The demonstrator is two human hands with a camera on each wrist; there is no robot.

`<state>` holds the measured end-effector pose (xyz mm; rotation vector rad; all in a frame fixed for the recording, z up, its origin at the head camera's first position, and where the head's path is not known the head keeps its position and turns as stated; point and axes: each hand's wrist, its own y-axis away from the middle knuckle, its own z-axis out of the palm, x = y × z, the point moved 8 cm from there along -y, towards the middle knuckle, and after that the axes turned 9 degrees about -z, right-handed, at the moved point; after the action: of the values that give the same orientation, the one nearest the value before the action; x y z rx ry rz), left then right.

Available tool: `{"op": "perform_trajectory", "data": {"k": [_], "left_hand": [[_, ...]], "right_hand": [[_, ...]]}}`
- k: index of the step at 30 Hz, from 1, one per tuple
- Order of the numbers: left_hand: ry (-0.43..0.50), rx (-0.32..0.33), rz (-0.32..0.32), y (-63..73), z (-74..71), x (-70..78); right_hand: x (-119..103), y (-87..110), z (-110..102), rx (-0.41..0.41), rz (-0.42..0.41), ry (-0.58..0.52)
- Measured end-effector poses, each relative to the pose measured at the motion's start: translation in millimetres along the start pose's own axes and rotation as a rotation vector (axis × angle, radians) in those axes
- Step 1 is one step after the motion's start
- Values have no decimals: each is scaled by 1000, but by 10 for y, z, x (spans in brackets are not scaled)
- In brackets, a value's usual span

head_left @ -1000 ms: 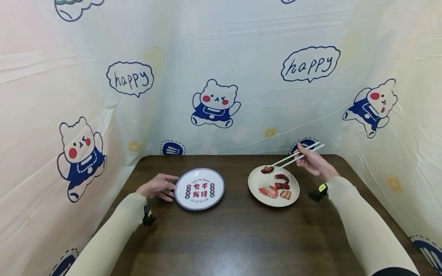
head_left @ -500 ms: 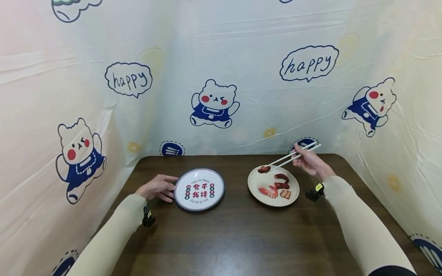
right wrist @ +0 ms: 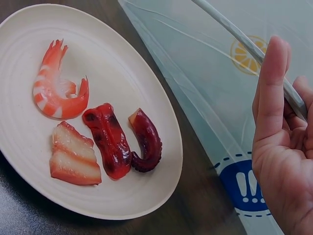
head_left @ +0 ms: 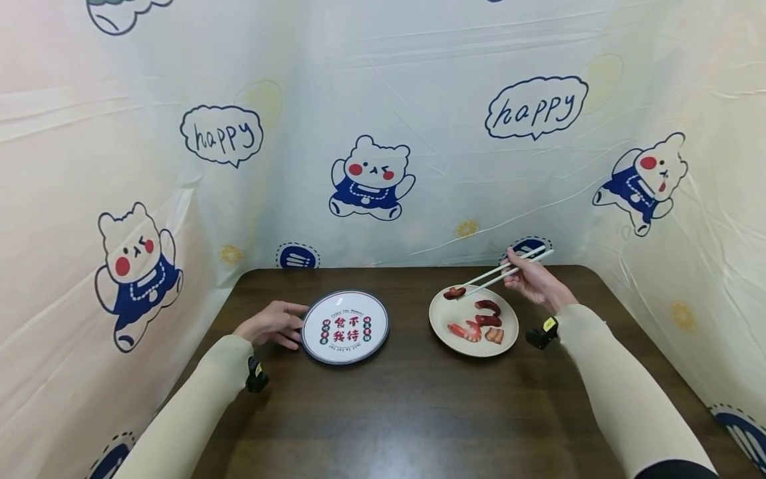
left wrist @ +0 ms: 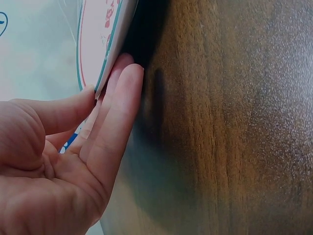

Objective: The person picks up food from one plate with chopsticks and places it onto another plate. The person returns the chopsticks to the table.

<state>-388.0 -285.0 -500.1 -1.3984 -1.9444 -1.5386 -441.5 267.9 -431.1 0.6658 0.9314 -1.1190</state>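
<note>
My left hand (head_left: pixel 276 324) pinches the left rim of a white plate (head_left: pixel 372 346) with a blue edge and red lettering. In the left wrist view, the thumb lies on the plate's rim and fingers reach beneath it. With my right hand (head_left: pixel 535 283) I hold a pair of white chopsticks (head_left: pixel 499 269). Between their tips is a small glossy reddish-brown food piece (head_left: pixel 455 293), over the far left rim of a cream plate (head_left: pixel 439 332). On that plate lie a shrimp (right wrist: pixel 56 100), a layered pale slab of meat (right wrist: pixel 73 156), a glossy red piece (right wrist: pixel 110 142) and an octopus tentacle (right wrist: pixel 149 142).
Both plates are on a dark wooden table (head_left: pixel 383 419). A pale curtain (head_left: pixel 371 80) printed with bears and "happy" bubbles surrounds its back and sides. A strip of table separates the two plates.
My right hand and the chopsticks have shifted slightly left, carrying the reddish-brown food piece toward the cream plate's left rim. My left hand stays at the white plate.
</note>
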Motion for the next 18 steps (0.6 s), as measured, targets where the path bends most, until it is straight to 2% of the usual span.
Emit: {"op": "perform_trajectory", "data": {"k": [8,18], "left_hand": [[-3,-3,1,4,6,1],[5,-12,-8,-25,5,-5]], "right_hand": [[34,-21,-8,8,-17,1],[77,-21,-8,26,7,-2]]}}
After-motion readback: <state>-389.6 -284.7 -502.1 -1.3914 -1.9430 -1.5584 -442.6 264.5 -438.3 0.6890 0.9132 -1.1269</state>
